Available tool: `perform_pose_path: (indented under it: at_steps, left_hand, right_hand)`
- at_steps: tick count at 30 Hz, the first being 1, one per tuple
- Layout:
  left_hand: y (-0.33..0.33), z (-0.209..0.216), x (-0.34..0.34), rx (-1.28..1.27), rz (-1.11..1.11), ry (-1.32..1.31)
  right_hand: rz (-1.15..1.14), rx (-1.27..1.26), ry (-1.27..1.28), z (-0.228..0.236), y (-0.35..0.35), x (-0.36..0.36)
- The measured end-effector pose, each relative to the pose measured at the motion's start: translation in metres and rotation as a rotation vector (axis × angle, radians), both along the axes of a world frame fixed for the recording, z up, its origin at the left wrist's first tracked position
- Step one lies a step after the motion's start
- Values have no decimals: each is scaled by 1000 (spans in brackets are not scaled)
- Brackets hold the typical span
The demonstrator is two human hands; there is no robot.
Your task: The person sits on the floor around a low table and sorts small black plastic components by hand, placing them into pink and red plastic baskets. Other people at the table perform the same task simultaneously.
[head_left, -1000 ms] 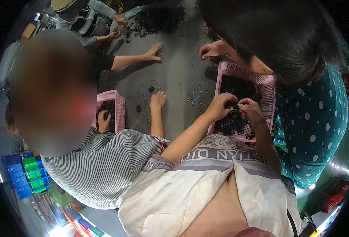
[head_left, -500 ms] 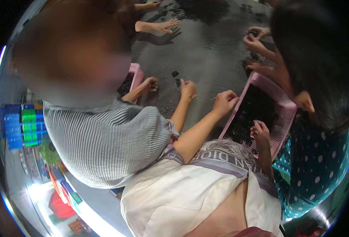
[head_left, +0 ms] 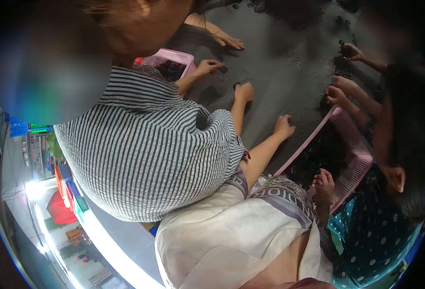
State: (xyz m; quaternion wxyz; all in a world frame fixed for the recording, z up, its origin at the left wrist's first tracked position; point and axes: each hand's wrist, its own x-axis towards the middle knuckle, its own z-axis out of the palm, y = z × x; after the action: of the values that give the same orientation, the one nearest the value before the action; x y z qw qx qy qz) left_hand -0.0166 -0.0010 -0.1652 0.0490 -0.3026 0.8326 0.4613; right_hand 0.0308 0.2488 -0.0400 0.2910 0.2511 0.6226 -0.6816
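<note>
My left hand (head_left: 284, 128) reaches low over the dark table (head_left: 265, 62), left of the basket's far end. Its fingers are slightly bent and apart, with nothing visible between them. Thin scraps (head_left: 294, 111) lie close to its fingertips. Over the near part of a pink basket (head_left: 359, 166) is my right hand (head_left: 323, 184), its fingers curled together. Something small and dark shows at its fingertips, too small to name. Small black pieces (head_left: 318, 154) lie in the basket, mostly in shadow.
At my left, a person in a striped shirt (head_left: 159, 144) handles small dark pieces beside another pink basket (head_left: 190, 60). A person in dotted green clothing (head_left: 376, 231) sits close at my right. Other people's hands (head_left: 229, 41) work across the table. More thin scraps (head_left: 296, 59) lie scattered there.
My left hand has moved from beside the basket's rim onto the table, and its fingers have parted. My right hand stays over the basket. The view has shifted.
</note>
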Motion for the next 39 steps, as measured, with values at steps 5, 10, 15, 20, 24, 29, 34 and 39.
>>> perform_pose_path:
  at_steps: [5,10,15,20,24,29,34,39]
  left_hand:
    - [-14,6,6,123,89,333]
    - [-79,22,79,-568,150,267]
    - [-141,9,151,-797,350,-111]
    - [-195,-10,150,-800,530,-348]
    - [-243,-14,109,-766,471,-296]
    - [-274,-22,30,-822,210,-75]
    - [-236,-23,-23,-779,-18,99]
    - [-140,-2,-47,-547,-243,473]
  right_hand:
    - [52,69,-19,4,-5,1]
    - [77,141,-28,-2,-5,8]
    - [57,130,-54,-4,-10,7]
    - [92,234,-36,-3,-11,7]
    - [63,273,-28,-3,-10,12]
    - [-1,318,-44,-4,-17,17]
    - [24,323,24,-8,-11,29]
    - [-18,352,15,-9,-16,38]
